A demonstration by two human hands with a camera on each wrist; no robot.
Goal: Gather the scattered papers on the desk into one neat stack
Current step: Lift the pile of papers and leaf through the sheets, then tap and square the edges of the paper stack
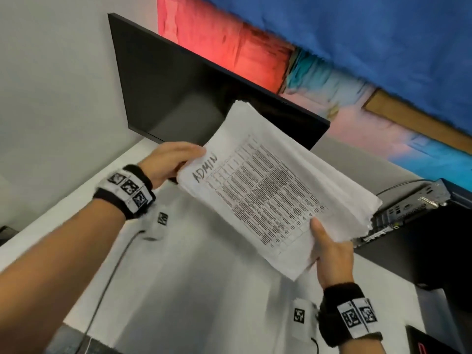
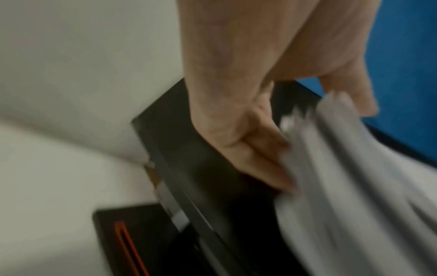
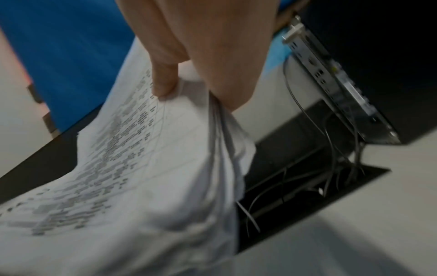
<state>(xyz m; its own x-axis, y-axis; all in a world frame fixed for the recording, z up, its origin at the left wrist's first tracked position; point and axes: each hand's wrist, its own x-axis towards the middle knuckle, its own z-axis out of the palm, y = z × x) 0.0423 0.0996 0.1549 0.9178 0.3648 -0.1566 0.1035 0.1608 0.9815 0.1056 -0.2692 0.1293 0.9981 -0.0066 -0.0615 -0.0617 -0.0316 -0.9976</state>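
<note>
White desk (image 1: 209, 290) below, dark monitor (image 1: 178, 85) at far left, computer case (image 1: 421, 226) at right. Paper bundle (image 1: 275, 190) lifted clear of the desk, between both hands, long axis running far-left to near-right. Left hand (image 1: 169, 162) pinching the far-left corner by "ADMIN"; right hand (image 1: 332, 254) clamped on the near-right edge, thumb on top. Right-side sheet edges ragged, not flush; probably needs tapping square. Fingers under the bundle hidden; wrist views blurred; stray sheets elsewhere not visible.
</note>
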